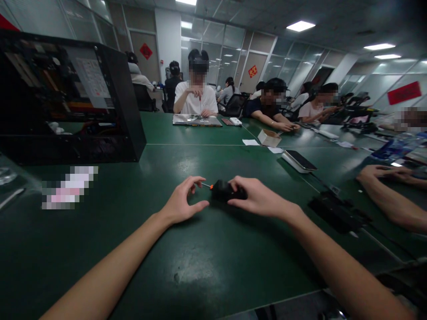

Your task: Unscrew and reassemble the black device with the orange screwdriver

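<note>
My right hand point(255, 198) grips the black handle of a small screwdriver point(224, 191) that has an orange collar and a thin metal shaft pointing left. My left hand point(183, 202) is at the shaft's tip, thumb and fingers curled and pinched close around it. Whether something tiny sits between those fingertips is too small to tell. Both hands rest low over the green table point(200, 262), in front of me at the middle of the view.
An open black computer case point(66, 98) stands at the left. A phone on a white box point(299, 161) and a black device point(335, 213) lie at the right, near a neighbour's forearm point(393, 200). Several people sit along the far side with a small cardboard box point(268, 138).
</note>
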Tool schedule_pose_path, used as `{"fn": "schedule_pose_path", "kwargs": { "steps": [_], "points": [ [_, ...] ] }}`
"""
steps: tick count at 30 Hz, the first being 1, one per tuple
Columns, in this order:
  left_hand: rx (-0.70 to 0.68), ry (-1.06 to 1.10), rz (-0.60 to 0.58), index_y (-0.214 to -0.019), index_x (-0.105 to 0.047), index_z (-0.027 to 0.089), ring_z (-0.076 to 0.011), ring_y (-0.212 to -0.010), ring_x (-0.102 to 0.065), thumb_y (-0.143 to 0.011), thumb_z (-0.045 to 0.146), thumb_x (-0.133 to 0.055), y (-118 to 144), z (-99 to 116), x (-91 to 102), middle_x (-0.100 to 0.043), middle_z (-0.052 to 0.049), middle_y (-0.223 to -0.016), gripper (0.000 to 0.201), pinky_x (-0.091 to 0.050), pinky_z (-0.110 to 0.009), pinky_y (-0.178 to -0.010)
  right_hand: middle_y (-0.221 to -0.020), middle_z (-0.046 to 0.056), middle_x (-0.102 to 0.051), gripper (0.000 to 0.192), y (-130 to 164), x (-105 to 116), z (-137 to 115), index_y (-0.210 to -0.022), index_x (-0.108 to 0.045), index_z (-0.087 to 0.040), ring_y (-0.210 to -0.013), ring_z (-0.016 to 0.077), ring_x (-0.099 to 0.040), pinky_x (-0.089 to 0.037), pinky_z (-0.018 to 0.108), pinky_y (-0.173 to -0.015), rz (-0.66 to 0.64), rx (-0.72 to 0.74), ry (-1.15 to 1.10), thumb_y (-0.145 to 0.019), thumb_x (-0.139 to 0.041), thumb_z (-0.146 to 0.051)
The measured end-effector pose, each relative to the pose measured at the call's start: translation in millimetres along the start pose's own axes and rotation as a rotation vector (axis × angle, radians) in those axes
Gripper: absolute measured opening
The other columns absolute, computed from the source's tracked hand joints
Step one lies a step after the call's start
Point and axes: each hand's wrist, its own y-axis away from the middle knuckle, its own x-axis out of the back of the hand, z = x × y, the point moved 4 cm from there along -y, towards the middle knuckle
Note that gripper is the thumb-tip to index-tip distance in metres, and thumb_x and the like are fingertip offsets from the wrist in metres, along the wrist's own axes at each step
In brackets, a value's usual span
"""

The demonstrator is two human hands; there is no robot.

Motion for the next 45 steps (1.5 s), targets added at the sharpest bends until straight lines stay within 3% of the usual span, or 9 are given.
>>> {"fn": "schedule_pose_path", "kwargs": {
  "steps": [4, 9, 12, 14, 18, 24, 32, 39, 45],
  "points": [
    [-0.064, -0.082, -0.189, -0.118, -0.066, 0.022, -0.0240, -0.093, -0.063, -0.083, 0.039, -0.076, 5, 2, 0.8, -0.069, -0.007, -0.107, 0.040, -0.048, -0.036, -0.086, -0.089, 0.004, -0.065, 0.027, -17, -42, -41, -0.091, -0.055, -0.020, -0.077, 0.0184, -0.059, -0.041, 0.028, -0.066, -0.103, 0.134, -0.004, -0.082, -0.076, -0.034],
    [-0.067, -0.098, -0.231, -0.108, -0.071, 0.021, -0.0244, -0.096, -0.067, -0.090, 0.035, -0.068, 2, 2, 0.1, -0.073, -0.008, -0.105, 0.023, -0.049, -0.036, -0.088, -0.108, 0.009, -0.068, 0.020, -12, -46, -17, -0.097, -0.057, -0.020, -0.099, 0.0215, -0.063, -0.049, 0.035, -0.087, 0.081, 0.203, -0.236, -0.095, -0.063, -0.039],
    [-0.108, -0.093, -0.223, -0.112, -0.069, 0.021, -0.0252, -0.103, -0.065, -0.093, 0.029, -0.062, 2, 4, -2.5, -0.071, -0.009, -0.111, 0.022, -0.048, -0.038, -0.094, -0.111, 0.011, -0.066, 0.023, -9, -43, 14, -0.109, -0.060, -0.018, -0.101, 0.0219, -0.062, -0.049, 0.038, -0.090, 0.189, 0.069, -0.203, -0.095, -0.061, -0.037],
    [-0.128, -0.113, -0.216, -0.115, -0.068, 0.022, -0.0265, -0.108, -0.064, -0.094, 0.027, -0.060, 3, 7, -6.0, -0.070, -0.009, -0.116, 0.023, -0.047, -0.041, -0.098, -0.109, 0.012, -0.066, 0.031, -11, -48, 28, -0.114, -0.062, -0.016, -0.097, 0.0226, -0.062, -0.049, 0.039, -0.087, 0.161, -0.010, -0.123, -0.092, -0.065, -0.037],
    [-0.103, -0.195, -0.227, -0.116, -0.070, 0.024, -0.0293, -0.107, -0.063, -0.090, 0.041, -0.069, 5, 12, -16.0, -0.070, -0.009, -0.113, 0.031, -0.047, -0.044, -0.096, -0.097, 0.009, -0.067, 0.021, -19, -60, 33, -0.103, -0.070, -0.015, -0.088, 0.0201, -0.061, -0.048, 0.036, -0.084, 0.146, -0.030, -0.167, -0.091, -0.064, -0.032],
    [-0.074, -0.187, -0.221, -0.118, -0.072, 0.025, -0.0281, -0.107, -0.064, -0.089, 0.048, -0.071, 6, 12, -21.0, -0.070, -0.009, -0.115, 0.037, -0.048, -0.042, -0.097, -0.093, 0.004, -0.073, 0.026, -21, -62, 41, -0.091, -0.074, -0.019, -0.088, 0.0196, -0.065, -0.049, 0.036, -0.086, 0.370, -0.271, -0.721, -0.074, -0.079, -0.038],
    [-0.007, -0.079, -0.235, -0.118, -0.071, 0.023, -0.0271, -0.108, -0.067, -0.088, 0.041, -0.074, 4, 12, -23.3, -0.074, -0.008, -0.118, 0.035, -0.048, -0.040, -0.097, -0.092, 0.008, -0.074, 0.042, -28, -80, 51, -0.094, -0.064, -0.019, -0.062, 0.0124, -0.059, -0.052, 0.030, -0.061, 0.549, -0.398, -1.134, -0.078, -0.072, -0.057],
    [0.015, -0.060, -0.201, -0.117, -0.072, 0.024, -0.0258, -0.100, -0.069, -0.087, 0.040, -0.072, 4, 12, -24.2, -0.075, -0.007, -0.113, 0.033, -0.051, -0.038, -0.092, -0.081, -0.002, -0.065, 0.043, -20, -50, 62, -0.099, -0.058, -0.023, -0.052, 0.0069, -0.047, -0.044, 0.022, -0.050, 0.856, -0.371, -1.240, -0.080, -0.071, -0.059],
    [0.049, -0.088, -0.193, -0.114, -0.074, 0.024, -0.0274, -0.099, -0.069, -0.085, 0.039, -0.074, 1, 14, -24.7, -0.075, -0.007, -0.110, 0.033, -0.051, -0.040, -0.091, -0.076, -0.002, -0.062, 0.031, 0, -10, 15, -0.102, -0.056, -0.024, -0.052, 0.0075, -0.048, -0.035, 0.020, -0.043, 1.022, -0.113, -0.861, -0.093, -0.061, -0.053]
  ]
}}
